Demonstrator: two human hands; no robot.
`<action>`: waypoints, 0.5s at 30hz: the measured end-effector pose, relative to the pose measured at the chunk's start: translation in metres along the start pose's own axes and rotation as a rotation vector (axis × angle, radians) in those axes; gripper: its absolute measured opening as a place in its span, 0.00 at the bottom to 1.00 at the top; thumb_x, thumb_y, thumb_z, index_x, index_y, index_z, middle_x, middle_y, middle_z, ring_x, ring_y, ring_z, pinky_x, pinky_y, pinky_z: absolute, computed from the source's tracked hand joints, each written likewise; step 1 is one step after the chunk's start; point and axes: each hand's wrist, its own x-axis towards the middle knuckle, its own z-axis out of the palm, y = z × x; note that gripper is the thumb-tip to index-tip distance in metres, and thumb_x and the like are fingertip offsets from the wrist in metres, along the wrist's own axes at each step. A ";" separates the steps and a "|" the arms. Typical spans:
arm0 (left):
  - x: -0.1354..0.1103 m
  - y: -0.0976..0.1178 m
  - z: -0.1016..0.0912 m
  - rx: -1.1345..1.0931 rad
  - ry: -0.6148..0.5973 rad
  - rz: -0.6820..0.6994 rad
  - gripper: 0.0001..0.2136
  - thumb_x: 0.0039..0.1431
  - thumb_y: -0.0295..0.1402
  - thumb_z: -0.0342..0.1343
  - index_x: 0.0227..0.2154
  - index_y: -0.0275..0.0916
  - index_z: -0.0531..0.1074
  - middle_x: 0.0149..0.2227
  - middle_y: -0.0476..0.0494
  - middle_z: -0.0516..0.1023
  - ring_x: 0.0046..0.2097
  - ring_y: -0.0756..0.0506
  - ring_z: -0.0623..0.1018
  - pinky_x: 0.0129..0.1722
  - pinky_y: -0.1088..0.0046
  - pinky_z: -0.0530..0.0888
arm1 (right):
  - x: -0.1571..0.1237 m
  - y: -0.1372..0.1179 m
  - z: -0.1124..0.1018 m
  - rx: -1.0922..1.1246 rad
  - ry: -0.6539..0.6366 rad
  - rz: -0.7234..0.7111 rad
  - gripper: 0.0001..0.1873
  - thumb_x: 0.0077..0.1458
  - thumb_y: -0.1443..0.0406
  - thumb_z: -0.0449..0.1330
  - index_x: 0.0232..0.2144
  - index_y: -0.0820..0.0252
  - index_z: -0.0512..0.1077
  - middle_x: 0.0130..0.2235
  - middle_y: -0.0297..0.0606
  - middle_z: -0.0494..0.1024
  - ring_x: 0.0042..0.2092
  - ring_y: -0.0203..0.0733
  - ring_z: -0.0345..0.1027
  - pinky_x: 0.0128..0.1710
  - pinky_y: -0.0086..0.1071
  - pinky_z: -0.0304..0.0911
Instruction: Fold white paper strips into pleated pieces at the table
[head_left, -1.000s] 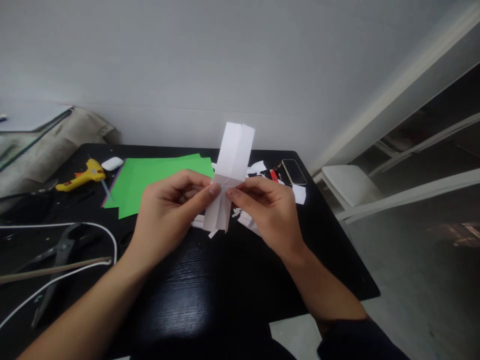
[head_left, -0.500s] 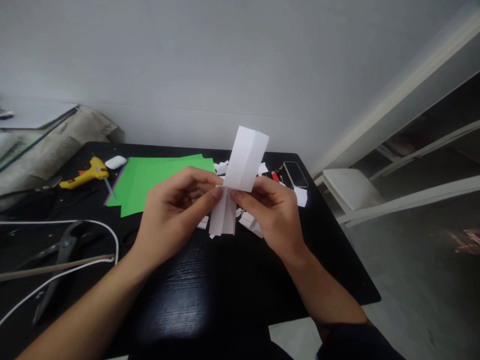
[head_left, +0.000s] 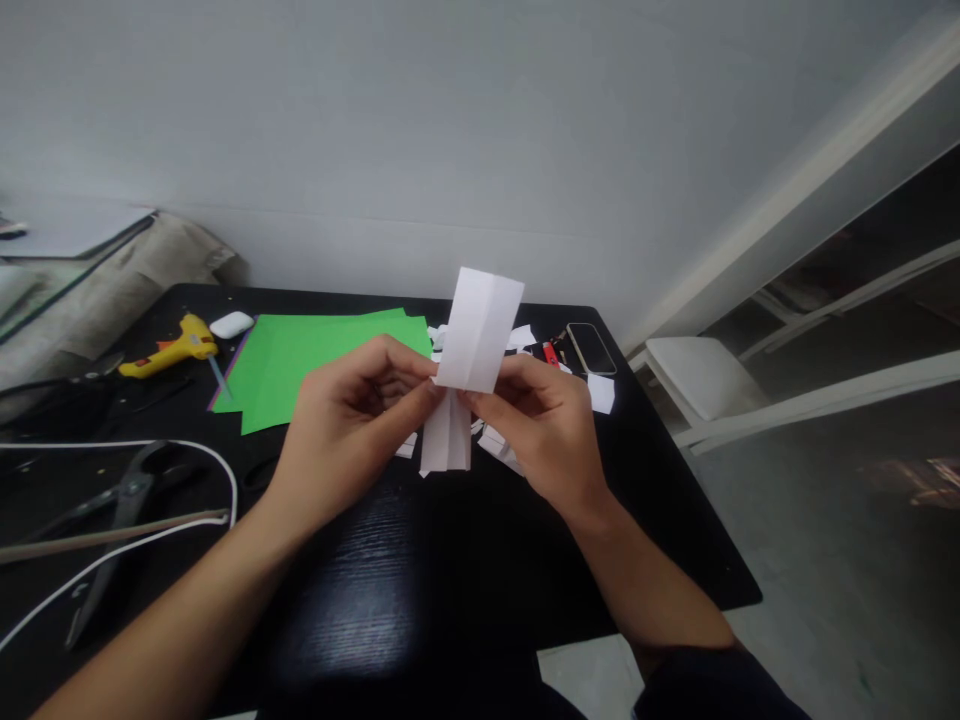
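Observation:
A creased white paper strip (head_left: 481,330) stands up between my hands, tilted slightly to the right. Below it hangs a second folded white paper piece (head_left: 448,440); whether the two are joined is hidden by my fingers. My left hand (head_left: 352,420) pinches the paper at the left of the middle, thumb against curled fingers. From the other side my right hand (head_left: 551,430) pinches it too, its thumb near the lower edge of the upper strip. Behind and under the hands lie several white paper scraps (head_left: 499,445) on the black table (head_left: 420,580).
Green paper sheets (head_left: 322,350) lie left of centre. A yellow glue gun (head_left: 172,350), a white case (head_left: 232,324), scissors (head_left: 124,530) and a white cable (head_left: 217,455) are at left. A phone (head_left: 591,348) and a red tool (head_left: 550,353) sit at back right, beside a white chair (head_left: 686,375).
The upper white strip has shifted a little left and down and now turns its face more toward me. Both hands keep their pinch in nearly the same place.

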 end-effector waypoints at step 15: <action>0.005 -0.011 -0.006 -0.602 -0.280 -0.319 0.07 0.60 0.36 0.68 0.37 0.40 0.79 0.32 0.47 0.81 0.31 0.49 0.81 0.32 0.76 0.80 | 0.003 0.010 -0.005 0.132 -0.090 0.099 0.08 0.55 0.63 0.72 0.40 0.49 0.84 0.37 0.33 0.84 0.42 0.42 0.79 0.48 0.41 0.76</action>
